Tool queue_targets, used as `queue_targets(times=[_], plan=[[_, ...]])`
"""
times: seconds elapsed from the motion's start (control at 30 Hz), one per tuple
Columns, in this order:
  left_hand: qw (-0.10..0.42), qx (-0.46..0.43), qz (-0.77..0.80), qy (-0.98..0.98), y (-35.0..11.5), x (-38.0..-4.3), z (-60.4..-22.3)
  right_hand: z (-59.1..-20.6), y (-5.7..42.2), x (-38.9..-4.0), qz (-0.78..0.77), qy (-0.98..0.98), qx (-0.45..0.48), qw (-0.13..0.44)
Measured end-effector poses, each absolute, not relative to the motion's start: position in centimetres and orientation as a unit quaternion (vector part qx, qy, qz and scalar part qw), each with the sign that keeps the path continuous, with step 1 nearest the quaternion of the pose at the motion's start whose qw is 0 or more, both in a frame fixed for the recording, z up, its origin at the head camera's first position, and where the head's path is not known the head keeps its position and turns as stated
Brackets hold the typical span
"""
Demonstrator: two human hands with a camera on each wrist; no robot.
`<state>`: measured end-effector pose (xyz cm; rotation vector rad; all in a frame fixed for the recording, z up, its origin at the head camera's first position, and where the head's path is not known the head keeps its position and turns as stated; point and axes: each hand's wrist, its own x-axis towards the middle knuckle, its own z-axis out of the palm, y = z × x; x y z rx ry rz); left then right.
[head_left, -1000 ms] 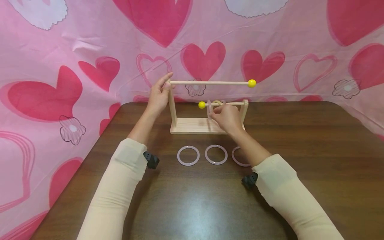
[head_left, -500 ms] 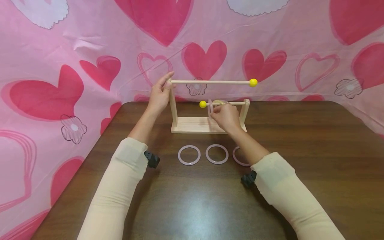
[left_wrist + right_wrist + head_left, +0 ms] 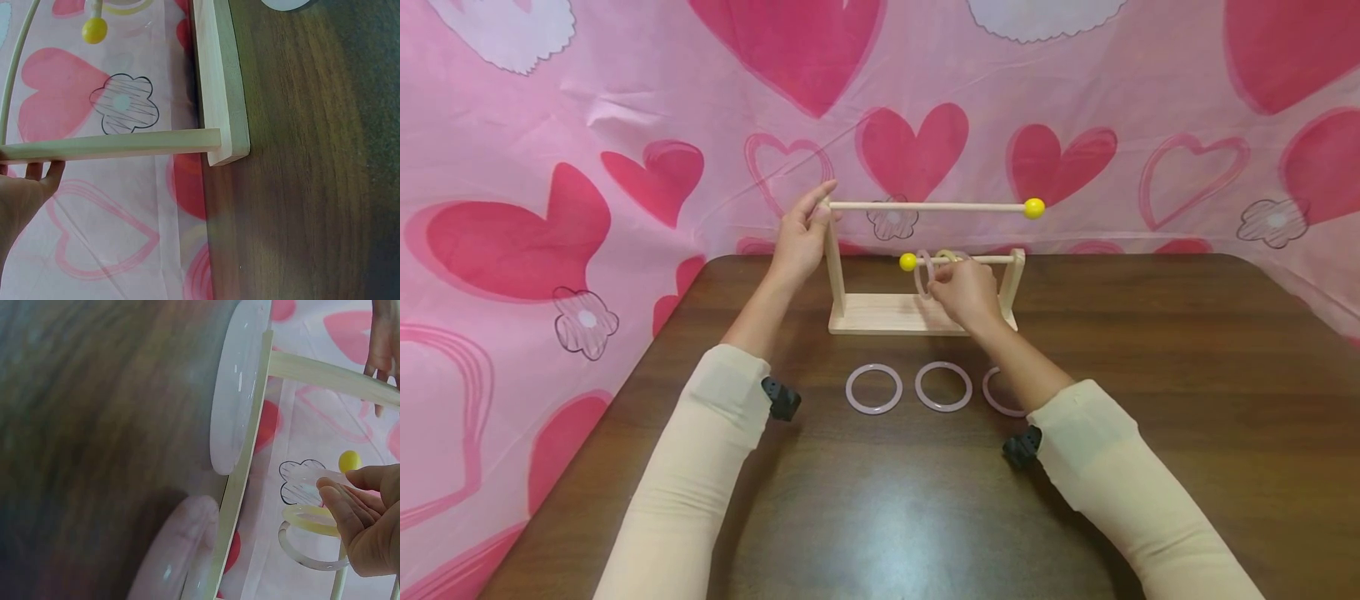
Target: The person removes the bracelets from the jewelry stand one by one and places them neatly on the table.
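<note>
A wooden stand [image 3: 887, 313] has two posts, each with a rod ending in a yellow ball. My left hand [image 3: 801, 237] holds the top of the taller left post [image 3: 833, 262], thumb in front and fingers behind. With thumb and fingers, my right hand [image 3: 968, 292] pinches a pale pink ring [image 3: 922, 279] that hangs around the lower rod [image 3: 996, 259], close to its yellow ball [image 3: 907, 262]. Behind it on that rod, a yellow ring [image 3: 306, 520] and a clear whitish ring [image 3: 306, 557] show in the right wrist view. My right hand partly covers them in the head view.
Three pale purple rings lie in a row on the brown table [image 3: 880, 500] before the stand: a left ring [image 3: 850, 398], a middle ring [image 3: 919, 397] and a right ring [image 3: 987, 398] partly under my forearm. A pink heart-patterned cloth [image 3: 715, 83] hangs behind.
The pinched ring has turned slightly on the lower rod, showing more of its opening. Both hands stay nearly in place; the head view has shifted a little.
</note>
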<state>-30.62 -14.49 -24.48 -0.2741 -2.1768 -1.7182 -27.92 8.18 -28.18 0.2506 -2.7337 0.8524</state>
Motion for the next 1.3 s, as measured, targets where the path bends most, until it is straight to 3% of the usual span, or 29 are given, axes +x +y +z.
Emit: queue_targets(times=[0.93, 1.13, 1.3], plan=[[0.180, -0.101, -0.613, -0.763, -14.32, -30.60, -24.40, -28.40, 7.91, -27.69, 0.363, -0.912, 0.095, 0.164], [0.177, -0.098, -0.611, -0.765, -14.35, -30.47, -24.36, -28.34, 7.98, -27.60, 0.396, -0.905, 0.088, 0.131], [0.175, -0.098, -0.611, -0.766, -14.42, -30.39, -24.36, -28.37, 8.10, -27.66, 0.486, -0.868, 0.070, 0.067]])
